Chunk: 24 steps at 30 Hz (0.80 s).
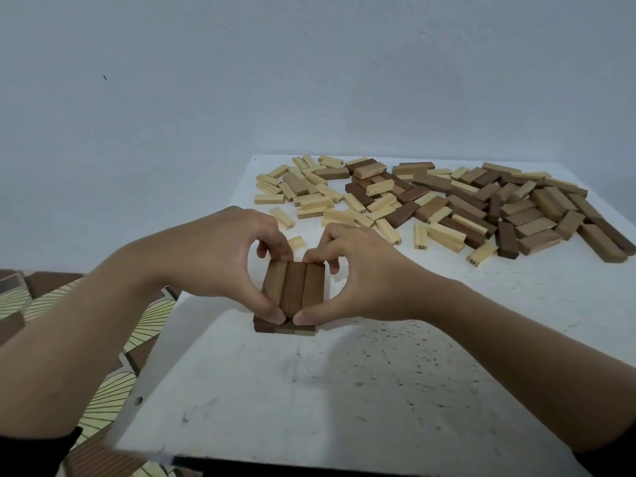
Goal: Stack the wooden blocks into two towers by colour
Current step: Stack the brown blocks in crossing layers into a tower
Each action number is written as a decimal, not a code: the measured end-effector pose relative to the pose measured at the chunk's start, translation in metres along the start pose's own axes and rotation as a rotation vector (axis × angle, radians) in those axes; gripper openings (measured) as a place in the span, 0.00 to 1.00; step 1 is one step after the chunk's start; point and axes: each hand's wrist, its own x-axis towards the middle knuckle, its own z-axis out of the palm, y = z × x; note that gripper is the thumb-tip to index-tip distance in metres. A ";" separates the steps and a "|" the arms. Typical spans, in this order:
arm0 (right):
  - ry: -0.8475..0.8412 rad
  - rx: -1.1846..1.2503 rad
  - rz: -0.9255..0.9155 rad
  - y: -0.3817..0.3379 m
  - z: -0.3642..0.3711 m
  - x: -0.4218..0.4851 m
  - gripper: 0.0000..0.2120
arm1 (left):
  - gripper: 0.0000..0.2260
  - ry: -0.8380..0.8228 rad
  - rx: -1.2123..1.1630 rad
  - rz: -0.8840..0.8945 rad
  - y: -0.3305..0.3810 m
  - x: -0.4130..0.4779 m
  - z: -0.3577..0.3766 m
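3 dark brown rectangular wooden blocks point(294, 287), frame centre | between 2 hands | left hand point(213, 259), right hand point(361, 280) both pinch them

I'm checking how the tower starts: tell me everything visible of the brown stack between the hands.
The brown stack is dark wooden blocks on the white table. Three top blocks lie side by side, pointing away; a lower layer peeks out at the near edge. The left hand and right hand pinch the top layer, thumbs near, fingers far.
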 end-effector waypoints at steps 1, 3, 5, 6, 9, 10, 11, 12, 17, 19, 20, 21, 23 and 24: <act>0.000 0.004 0.003 -0.001 0.001 0.000 0.26 | 0.28 -0.002 0.000 0.000 -0.001 -0.001 0.000; -0.002 0.007 0.002 -0.002 0.002 0.001 0.26 | 0.28 -0.007 0.003 -0.004 -0.002 -0.002 0.000; -0.006 0.003 0.005 -0.002 0.004 0.001 0.26 | 0.28 -0.007 0.005 -0.011 -0.004 -0.003 0.001; -0.006 -0.001 0.008 -0.002 0.005 0.002 0.26 | 0.28 -0.006 0.005 -0.012 -0.005 -0.003 0.001; 0.002 -0.009 0.011 -0.001 0.008 0.002 0.28 | 0.28 -0.007 -0.002 -0.008 -0.008 -0.002 0.004; 0.003 -0.010 0.009 0.000 0.008 0.001 0.28 | 0.28 -0.009 -0.004 -0.008 -0.009 -0.002 0.004; 0.002 -0.013 0.007 0.000 0.009 0.001 0.29 | 0.28 -0.013 -0.006 -0.009 -0.009 -0.002 0.004; 0.001 -0.019 0.008 0.000 0.009 0.000 0.29 | 0.27 -0.016 -0.010 -0.010 -0.009 -0.002 0.005; 0.005 -0.056 0.010 0.004 0.011 -0.003 0.35 | 0.28 -0.008 -0.060 -0.018 -0.010 -0.004 0.008; 0.010 -0.010 0.019 0.007 0.011 -0.007 0.42 | 0.30 -0.020 -0.089 -0.008 -0.012 -0.007 0.008; 0.011 0.018 0.025 0.009 0.011 -0.009 0.44 | 0.33 -0.029 -0.105 -0.001 -0.014 -0.009 0.009; 0.009 0.036 0.028 0.012 0.010 -0.011 0.46 | 0.35 -0.031 -0.120 0.004 -0.016 -0.011 0.009; 0.000 0.042 0.029 0.018 0.009 -0.016 0.48 | 0.37 -0.015 -0.142 0.012 -0.022 -0.015 0.013; -0.003 0.045 0.031 0.020 0.008 -0.017 0.47 | 0.38 -0.002 -0.158 0.014 -0.024 -0.016 0.015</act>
